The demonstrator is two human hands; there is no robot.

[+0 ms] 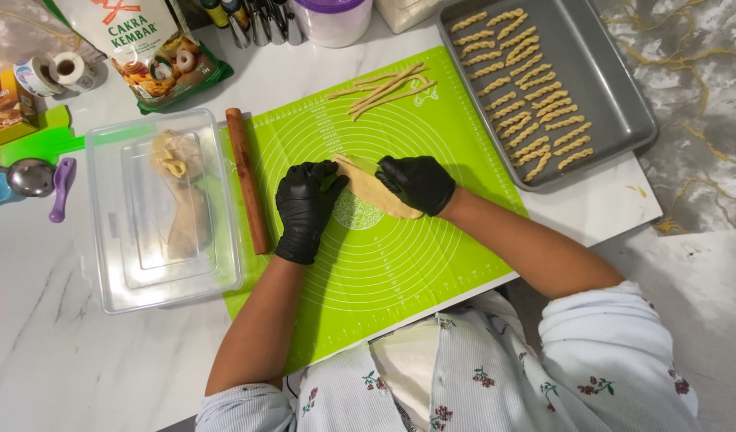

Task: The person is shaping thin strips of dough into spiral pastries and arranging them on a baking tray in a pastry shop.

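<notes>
Both of my hands wear black gloves over a bright green silicone mat (400,264). A flat, folded piece of pale dough (372,190) lies on the mat's middle. My left hand (304,208) touches its left end with the fingertips, and my right hand (417,184) grips its upper right edge. Several thin dough strips (384,86) lie at the mat's far edge.
A wooden rolling pin (247,178) lies along the mat's left edge. Beside it stands a clear plastic box (104,240) with more dough (176,188) inside. A grey baking tray (608,88) at the back right holds several twisted dough sticks (524,88). A flour bag (148,48) and measuring spoons (32,176) sit far left.
</notes>
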